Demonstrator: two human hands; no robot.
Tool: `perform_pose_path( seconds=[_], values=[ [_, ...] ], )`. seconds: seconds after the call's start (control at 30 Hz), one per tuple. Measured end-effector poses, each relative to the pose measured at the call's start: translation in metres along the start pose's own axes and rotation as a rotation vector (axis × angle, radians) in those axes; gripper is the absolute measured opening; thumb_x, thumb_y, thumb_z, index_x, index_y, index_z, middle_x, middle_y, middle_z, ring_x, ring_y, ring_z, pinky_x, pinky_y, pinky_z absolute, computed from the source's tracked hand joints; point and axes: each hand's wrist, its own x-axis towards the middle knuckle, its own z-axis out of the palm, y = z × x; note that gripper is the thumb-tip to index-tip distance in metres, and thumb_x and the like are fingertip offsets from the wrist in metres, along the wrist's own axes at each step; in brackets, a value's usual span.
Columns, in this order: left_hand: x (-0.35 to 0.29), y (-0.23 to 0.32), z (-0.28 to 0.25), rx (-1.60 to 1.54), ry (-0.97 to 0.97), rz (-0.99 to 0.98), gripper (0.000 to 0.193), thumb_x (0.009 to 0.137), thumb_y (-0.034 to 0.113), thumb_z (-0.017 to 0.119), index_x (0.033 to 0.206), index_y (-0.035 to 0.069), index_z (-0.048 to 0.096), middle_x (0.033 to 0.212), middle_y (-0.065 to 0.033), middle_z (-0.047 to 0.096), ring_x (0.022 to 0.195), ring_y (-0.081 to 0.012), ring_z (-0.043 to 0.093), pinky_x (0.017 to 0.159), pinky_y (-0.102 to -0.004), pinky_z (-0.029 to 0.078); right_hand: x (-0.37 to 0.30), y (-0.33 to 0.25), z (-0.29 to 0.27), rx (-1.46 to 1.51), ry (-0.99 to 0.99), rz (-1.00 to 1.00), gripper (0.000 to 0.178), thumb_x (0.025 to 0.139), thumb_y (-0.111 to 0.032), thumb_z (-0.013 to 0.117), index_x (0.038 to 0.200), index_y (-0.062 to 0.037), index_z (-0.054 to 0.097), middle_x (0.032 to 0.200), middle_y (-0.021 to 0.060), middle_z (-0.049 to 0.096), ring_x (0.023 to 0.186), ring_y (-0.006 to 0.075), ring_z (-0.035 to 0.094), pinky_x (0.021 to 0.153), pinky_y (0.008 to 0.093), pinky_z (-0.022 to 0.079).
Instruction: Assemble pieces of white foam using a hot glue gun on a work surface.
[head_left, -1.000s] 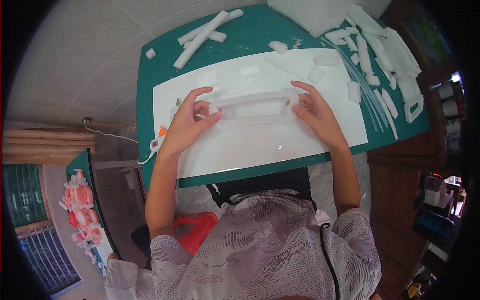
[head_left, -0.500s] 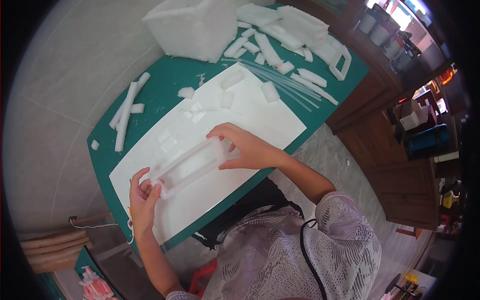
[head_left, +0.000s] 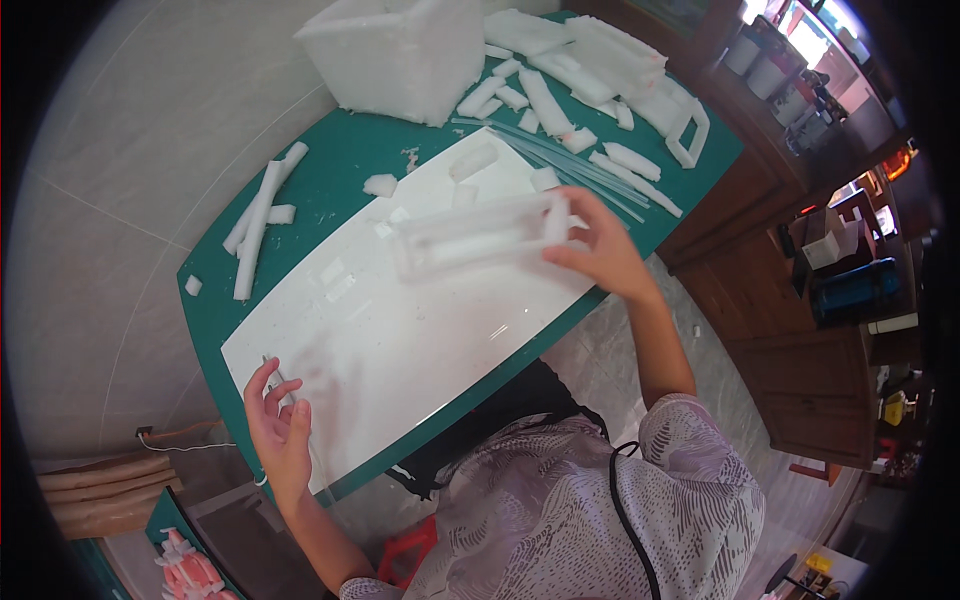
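My right hand (head_left: 608, 248) grips one short end of a white rectangular foam frame (head_left: 480, 207). Blurred by motion, the frame is tilted and held above the white board (head_left: 420, 350). My left hand (head_left: 278, 425) is over the board's near left corner, away from the frame. Its fingers are apart and slightly curled. Beside those fingers shows a slim greyish thing (head_left: 270, 362), too small to make out. Several loose white foam pieces (head_left: 473, 160) lie at the board's far end, partly behind the frame.
On the green table (head_left: 330, 150) stand a large white foam box (head_left: 400, 60) and foam strips (head_left: 257, 225) at left. Thin translucent sticks (head_left: 580, 165) and foam offcuts (head_left: 540, 100) lie at the far right, near a handle-shaped foam piece (head_left: 688, 135). Wooden cabinets (head_left: 790, 370) stand right.
My left hand has let go of the frame and moved slightly left and nearer. My right hand has carried the frame away to the far right, lifting it off the board's middle.
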Motion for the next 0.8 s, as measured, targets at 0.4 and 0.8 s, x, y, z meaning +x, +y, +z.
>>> perform_pose_path(
  seconds=[0.4,0.8],
  values=[
    [-0.012,-0.012,-0.001,-0.076,-0.041,0.016,0.061,0.083,0.005,0.067,0.139,0.004,0.042,0.141,-0.0123,0.046,0.107,-0.0200,0.057,0.084,-0.0305,0.046,-0.005,-0.005,-0.050,0.223,0.063,-0.035,0.073,0.075,-0.008,0.078,0.138,0.0020,0.043,0.129,0.0105,0.052,0.121,0.0209,0.050,0.100,0.0331,0.044],
    [0.024,0.035,0.078,-0.114,-0.213,0.278,0.089,0.069,0.006,0.085,0.145,0.009,0.038,0.144,-0.0153,0.035,0.103,-0.0219,0.061,0.082,-0.0333,0.056,-0.023,-0.022,0.014,0.258,-0.187,0.001,0.080,0.069,-0.015,0.084,0.136,0.0028,0.044,0.134,0.0136,0.050,0.125,0.0249,0.047,0.105,0.0384,0.039]
  ],
)
